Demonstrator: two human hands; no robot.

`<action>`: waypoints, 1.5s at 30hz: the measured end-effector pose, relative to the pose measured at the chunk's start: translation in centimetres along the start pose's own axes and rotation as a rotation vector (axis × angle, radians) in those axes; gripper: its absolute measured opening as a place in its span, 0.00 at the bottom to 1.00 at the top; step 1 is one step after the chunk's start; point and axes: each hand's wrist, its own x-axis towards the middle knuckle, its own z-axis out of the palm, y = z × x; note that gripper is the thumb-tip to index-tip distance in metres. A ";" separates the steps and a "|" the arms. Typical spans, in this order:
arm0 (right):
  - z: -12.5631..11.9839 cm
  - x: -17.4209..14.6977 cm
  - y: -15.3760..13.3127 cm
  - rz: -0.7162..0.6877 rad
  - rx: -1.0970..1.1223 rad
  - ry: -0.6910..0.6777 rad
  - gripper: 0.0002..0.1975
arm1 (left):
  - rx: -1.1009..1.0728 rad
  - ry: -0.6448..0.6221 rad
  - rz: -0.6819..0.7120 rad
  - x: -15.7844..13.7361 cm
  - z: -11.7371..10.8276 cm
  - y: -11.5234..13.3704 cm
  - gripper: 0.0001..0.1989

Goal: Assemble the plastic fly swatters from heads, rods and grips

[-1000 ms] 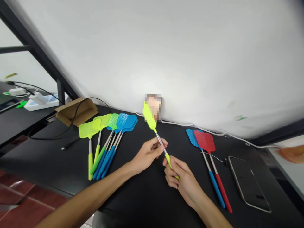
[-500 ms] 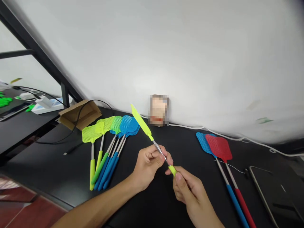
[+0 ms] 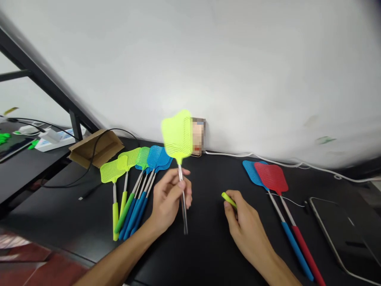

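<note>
Left grip (image 3: 169, 196) closed round yellow swatter (image 3: 177, 137), right grip (image 3: 245, 220) round loose handle (image 3: 229, 200), between other swatters (image 3: 154, 157) and phone (image 3: 339, 232)

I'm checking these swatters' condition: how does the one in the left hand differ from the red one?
The held swatter is raised in the left hand; the red swatter lies on the table. The held swatter's metal rod ends bare; the red swatter's ends in a grip. Both have mesh heads.
</note>
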 end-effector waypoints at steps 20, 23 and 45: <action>-1.7 0.2 -1.7 -0.014 0.309 0.024 0.12 | 0.377 -0.233 -0.381 -2.1 2.0 -1.8 0.15; -1.6 -0.2 -2.8 0.062 0.440 -0.002 0.14 | 0.612 -0.310 -0.234 -2.7 2.8 -1.3 0.14; -6.8 2.6 3.4 0.333 0.934 0.434 0.14 | -0.116 -0.130 -0.693 -2.5 2.5 -1.7 0.14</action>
